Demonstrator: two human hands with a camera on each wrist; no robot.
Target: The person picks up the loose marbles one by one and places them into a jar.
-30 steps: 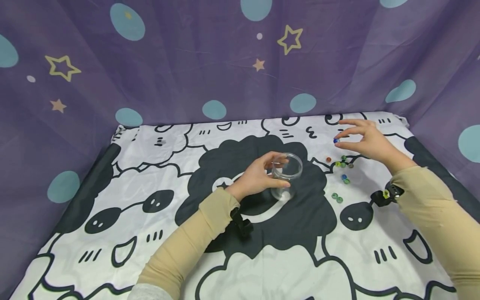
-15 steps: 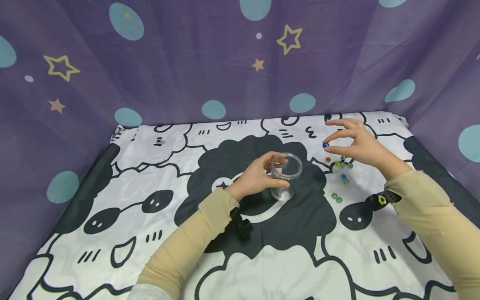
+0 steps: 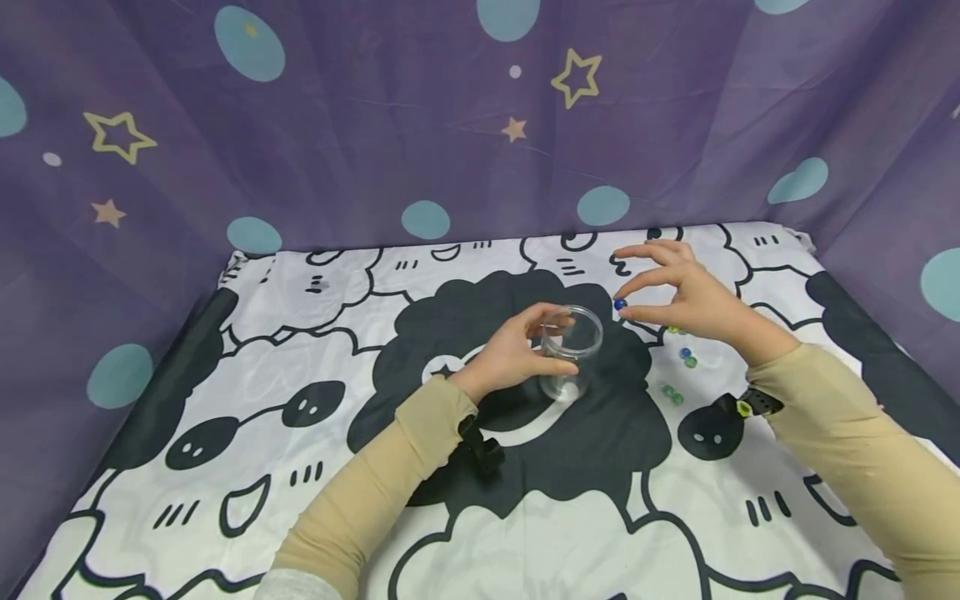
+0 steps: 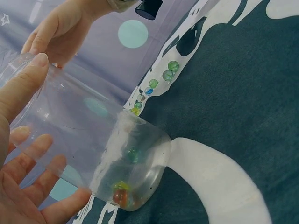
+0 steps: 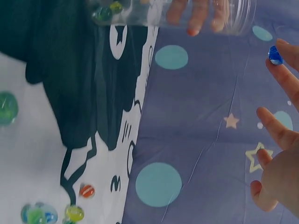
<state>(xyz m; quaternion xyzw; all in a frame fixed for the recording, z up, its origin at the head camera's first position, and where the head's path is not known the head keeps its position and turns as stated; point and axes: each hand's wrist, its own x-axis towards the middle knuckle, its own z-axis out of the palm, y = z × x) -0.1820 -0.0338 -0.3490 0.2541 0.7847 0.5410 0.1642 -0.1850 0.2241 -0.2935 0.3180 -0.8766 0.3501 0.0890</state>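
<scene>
My left hand grips a clear plastic jar by its upper part, thumb on one side and fingers round the other. The jar stands on the dark patch of the cloth, its mouth uncovered. A few marbles, among them orange, yellow and green ones, lie at its bottom in the left wrist view. Between thumb and index finger my right hand pinches a blue marble, held in the air just right of the jar's rim. The other right fingers are spread.
Several loose marbles lie on the cloth right of the jar: green ones, a blue one, and an orange one. The patterned cloth covers the table. A purple curtain hangs behind it.
My right hand has moved left and slightly down, carrying the blue marble from above the loose marbles to near the jar's rim. The left hand and jar have stayed in place.
</scene>
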